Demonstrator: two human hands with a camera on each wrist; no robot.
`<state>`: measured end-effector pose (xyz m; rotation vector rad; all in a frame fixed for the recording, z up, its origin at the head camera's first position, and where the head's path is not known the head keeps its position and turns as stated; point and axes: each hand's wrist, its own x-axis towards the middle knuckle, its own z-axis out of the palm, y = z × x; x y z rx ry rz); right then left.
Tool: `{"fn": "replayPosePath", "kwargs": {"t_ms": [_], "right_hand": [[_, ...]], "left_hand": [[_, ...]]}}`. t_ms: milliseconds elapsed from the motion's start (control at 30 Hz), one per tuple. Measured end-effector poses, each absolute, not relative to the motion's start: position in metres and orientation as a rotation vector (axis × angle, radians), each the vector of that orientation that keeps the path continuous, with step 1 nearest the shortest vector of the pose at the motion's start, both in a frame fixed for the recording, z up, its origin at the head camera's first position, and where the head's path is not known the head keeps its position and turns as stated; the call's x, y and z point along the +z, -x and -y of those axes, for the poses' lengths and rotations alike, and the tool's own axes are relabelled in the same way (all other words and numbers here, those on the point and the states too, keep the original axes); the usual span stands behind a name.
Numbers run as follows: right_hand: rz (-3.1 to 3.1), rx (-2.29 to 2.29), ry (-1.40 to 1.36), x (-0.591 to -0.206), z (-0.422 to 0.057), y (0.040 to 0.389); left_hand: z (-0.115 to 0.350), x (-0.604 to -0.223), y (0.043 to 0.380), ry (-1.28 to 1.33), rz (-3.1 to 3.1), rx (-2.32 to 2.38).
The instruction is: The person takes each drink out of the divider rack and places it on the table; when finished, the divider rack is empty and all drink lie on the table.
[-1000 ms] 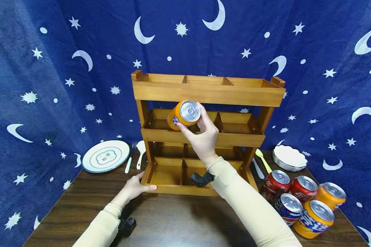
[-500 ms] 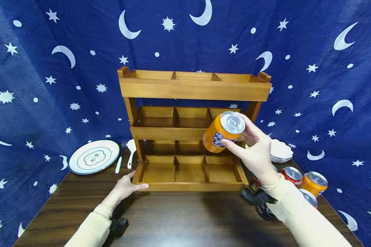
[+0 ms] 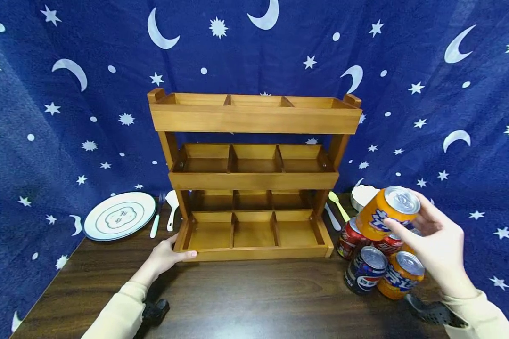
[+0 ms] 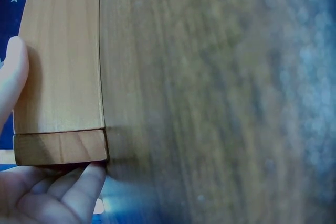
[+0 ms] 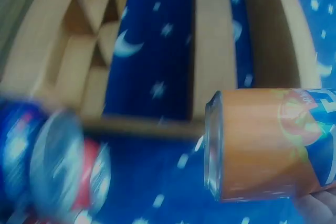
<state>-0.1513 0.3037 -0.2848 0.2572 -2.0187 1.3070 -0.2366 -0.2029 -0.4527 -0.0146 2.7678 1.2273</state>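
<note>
In the head view my right hand grips an orange soda can, tilted, in the air above a cluster of cans at the right. In the right wrist view the orange soda can lies sideways, fingers at its lower edge. My left hand holds the lower left corner of a three-tier wooden rack. Seen from the left wrist, the thumb lies on one side of the rack's front board and curled fingers press its end. Each tier has divided compartments.
Below the held can stand a dark blue cola can, another orange can and red cans. A white plate, fork and white spoon lie left; a yellow-green spoon, knife and white bowl right.
My right hand has carried the orange can from in front of the rack's middle tier rightward and down to above the other cans. The left hand stays on the rack corner; the head view has shifted right.
</note>
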Motion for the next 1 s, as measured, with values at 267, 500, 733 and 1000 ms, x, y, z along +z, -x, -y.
{"fn": "replayPosePath", "kwargs": {"t_ms": [267,500,733,1000], "right_hand": [[2.051,0.963,0.064,-0.313,-0.361,0.132],[2.034,0.966,0.306,-0.338,-0.393,0.121],[2.033,1.017,0.479,-0.369,-0.423,0.115],[2.111,1.109,0.604,-0.404,-0.444,0.109]], "left_hand": [[0.206,-0.453,0.232,0.019,-2.764,1.217],[0.209,-0.457,0.234,0.033,-2.758,1.223],[0.205,-0.456,0.234,0.022,-2.763,1.208],[0.203,-0.454,0.236,0.013,-2.750,1.234]]}}
